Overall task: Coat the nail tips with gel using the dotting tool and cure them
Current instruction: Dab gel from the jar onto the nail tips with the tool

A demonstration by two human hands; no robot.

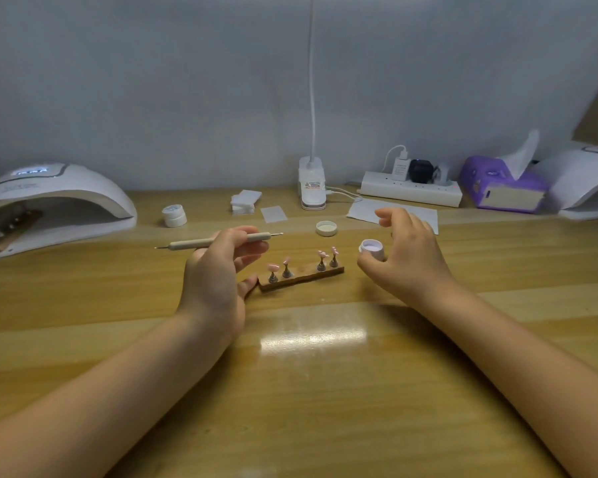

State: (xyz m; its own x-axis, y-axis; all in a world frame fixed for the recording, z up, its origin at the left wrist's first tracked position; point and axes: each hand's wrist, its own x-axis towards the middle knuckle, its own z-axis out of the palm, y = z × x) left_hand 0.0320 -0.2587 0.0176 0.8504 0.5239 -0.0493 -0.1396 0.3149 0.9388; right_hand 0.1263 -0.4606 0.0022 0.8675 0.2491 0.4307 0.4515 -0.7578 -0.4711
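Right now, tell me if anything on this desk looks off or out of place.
The holder has a bare gap in the middle: two nail tips at one end, two at the other. Another holder sits askew, half out of the left lamp. No spills show.

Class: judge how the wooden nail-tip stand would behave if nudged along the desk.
The wooden stand is a low, flat strip, so it would probably slide rather than tip. The nail tips sit on thin upright pegs, so a knock might tilt them.
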